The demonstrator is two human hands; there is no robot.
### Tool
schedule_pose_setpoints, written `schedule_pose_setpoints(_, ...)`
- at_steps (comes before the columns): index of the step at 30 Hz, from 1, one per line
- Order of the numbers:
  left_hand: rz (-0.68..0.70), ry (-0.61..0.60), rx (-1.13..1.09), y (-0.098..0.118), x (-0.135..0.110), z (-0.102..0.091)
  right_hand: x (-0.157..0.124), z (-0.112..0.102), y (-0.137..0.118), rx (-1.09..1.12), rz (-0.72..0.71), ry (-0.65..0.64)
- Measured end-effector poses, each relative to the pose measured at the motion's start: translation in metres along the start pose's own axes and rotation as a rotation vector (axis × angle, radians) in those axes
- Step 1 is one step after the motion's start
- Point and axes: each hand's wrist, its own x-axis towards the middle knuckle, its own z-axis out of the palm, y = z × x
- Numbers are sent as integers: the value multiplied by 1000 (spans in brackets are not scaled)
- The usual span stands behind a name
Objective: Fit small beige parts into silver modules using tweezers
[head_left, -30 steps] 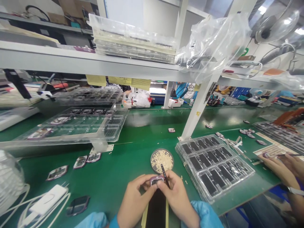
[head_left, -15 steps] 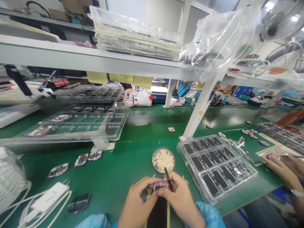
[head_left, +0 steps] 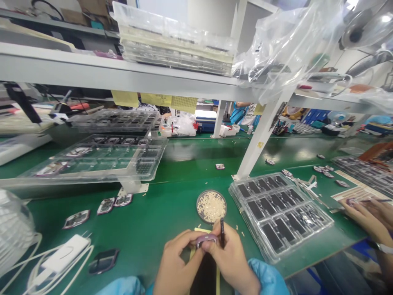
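Observation:
Between my two hands is a small rounded device housing with a purple frame (head_left: 206,237), tilted so that its edge faces away from me. My left hand (head_left: 178,262) pinches it from the left, fingers closed. My right hand (head_left: 233,258) grips its right side and also keeps black tweezers (head_left: 222,233) upright between the fingers; the tweezers' lower end is hidden. Below the hands lies a black strip (head_left: 204,276) with yellow edges. Just beyond them stands a round dish (head_left: 197,209) of small pale pieces (head_left: 211,204).
To the right are stacked clear trays (head_left: 254,241) with dark screens. Purple-framed housings (head_left: 76,219), a dark panel (head_left: 103,261) and a white adapter (head_left: 66,254) with cable lie left. A shelf post (head_left: 256,143) rises ahead. Another person's hands (head_left: 368,217) work far right.
The tweezers in my right hand have swung more upright and slightly right. The housing is tipped a little further, showing less of its inside. Both hands keep hold.

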Motion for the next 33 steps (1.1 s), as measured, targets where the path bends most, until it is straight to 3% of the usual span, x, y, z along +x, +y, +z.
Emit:
schedule_pose_setpoints(9,-86,-51,-3,-7,9,0,11,-10,-4,-95,71,-35)
schedule_pose_setpoints(14,27,-42,129,-8,11,-4,16,-28,-24,-242,-187,-105)
schedule_pose_setpoints(18,2,-51,150,-7,11,-5,18,-31,-26,-339,-261,-202)
schedule_pose_setpoints(23,-28,-66,140,-6,13,-4,19,-29,-15,-394,-348,-208)
schedule_pose_setpoints(33,-111,-39,110,-5,16,0,24,-34,-5,-447,-269,-402)
